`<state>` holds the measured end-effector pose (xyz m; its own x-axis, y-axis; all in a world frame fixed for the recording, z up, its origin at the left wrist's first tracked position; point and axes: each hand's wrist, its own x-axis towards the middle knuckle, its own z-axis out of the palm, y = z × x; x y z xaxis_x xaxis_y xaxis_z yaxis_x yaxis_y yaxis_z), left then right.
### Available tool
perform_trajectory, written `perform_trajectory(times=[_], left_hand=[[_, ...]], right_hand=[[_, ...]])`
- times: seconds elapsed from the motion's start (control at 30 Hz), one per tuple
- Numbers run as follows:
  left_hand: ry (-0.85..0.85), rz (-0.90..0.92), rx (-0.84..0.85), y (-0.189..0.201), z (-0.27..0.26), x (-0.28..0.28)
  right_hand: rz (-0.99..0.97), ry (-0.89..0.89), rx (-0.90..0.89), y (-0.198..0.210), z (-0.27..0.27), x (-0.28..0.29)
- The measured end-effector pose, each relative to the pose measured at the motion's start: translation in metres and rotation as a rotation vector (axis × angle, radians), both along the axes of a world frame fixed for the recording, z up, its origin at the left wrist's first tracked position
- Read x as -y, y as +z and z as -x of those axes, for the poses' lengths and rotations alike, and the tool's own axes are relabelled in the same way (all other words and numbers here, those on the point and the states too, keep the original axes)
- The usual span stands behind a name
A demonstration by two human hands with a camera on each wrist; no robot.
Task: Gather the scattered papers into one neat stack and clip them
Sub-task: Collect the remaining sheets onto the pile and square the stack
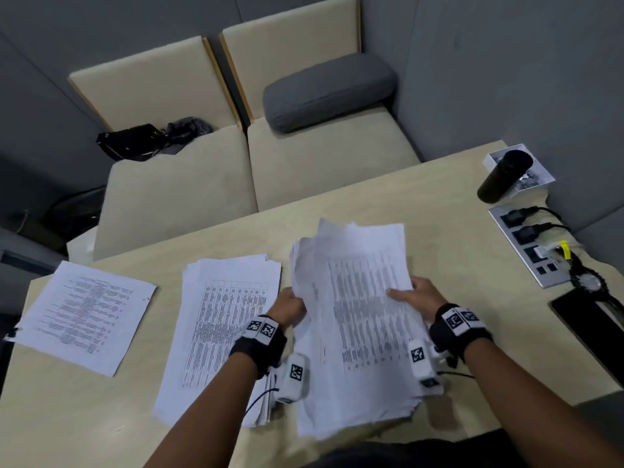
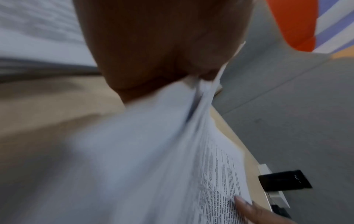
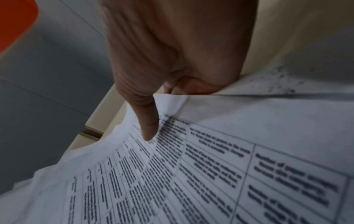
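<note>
Three lots of paper are in play: a bundle (image 1: 358,309) lifted off the table (image 1: 439,190) on the right, a pile (image 1: 223,319) lying flat just left of it, and a sheet (image 1: 84,312) well apart at the far left. The left hand (image 1: 288,307) pinches the bundle's left edge, fingers curled round it; the right hand (image 1: 417,295) grips the right edge, thumb laid on the printed face. In the right wrist view the thumb (image 3: 147,121) presses the top page while a corner curls up beside it.

The bundle looks ragged, its top and bottom edges fanned and uneven. Judging from that, the main risk is slippage: loose inner pages could slide out at the bottom if either grip eases while the bundle is tilted. The curled corner could crease or fold under if the sheets are tapped square on that side.

The left forearm passes over the pile, and the wrist camera's cord hangs near its lower edge, so a careless sweep could drag pages askew or off the near edge of the table. No clip can be made out for certain; a small dark thing at the sheet's left edge is too small to tell.
</note>
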<state>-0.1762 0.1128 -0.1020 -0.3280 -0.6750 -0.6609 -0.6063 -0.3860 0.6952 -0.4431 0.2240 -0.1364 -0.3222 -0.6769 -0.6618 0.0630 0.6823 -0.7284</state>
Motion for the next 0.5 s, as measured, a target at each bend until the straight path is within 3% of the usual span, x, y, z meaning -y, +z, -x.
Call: perform_trajectory(times=[0.03,0.13,0.23,0.33,0.43,0.5], left_hand=[[0.042,-0.055,-0.007,-0.003,0.0,-0.006],[0.33,-0.211,-0.235,-0.015,0.0,-0.026],[0.408,-0.347,-0.426,-0.01,-0.003,-0.046],[0.359,-0.187,-0.374,-0.002,0.0,-0.047],[0.337,0.097,-0.243,0.025,0.011,-0.03],[0.386,0.207,-0.333,0.056,0.017,-0.013]], right_hand=[[-0.025,0.003,0.023,-0.007,-0.004,-0.004],[-0.07,-0.038,0.034,-0.021,-0.012,-0.014],[-0.031,-0.044,0.11,-0.025,-0.014,-0.017],[0.021,-0.012,0.168,-0.009,-0.016,-0.011],[0.18,0.011,0.115,0.048,-0.022,0.002],[0.343,0.006,0.012,0.094,-0.024,0.012]])
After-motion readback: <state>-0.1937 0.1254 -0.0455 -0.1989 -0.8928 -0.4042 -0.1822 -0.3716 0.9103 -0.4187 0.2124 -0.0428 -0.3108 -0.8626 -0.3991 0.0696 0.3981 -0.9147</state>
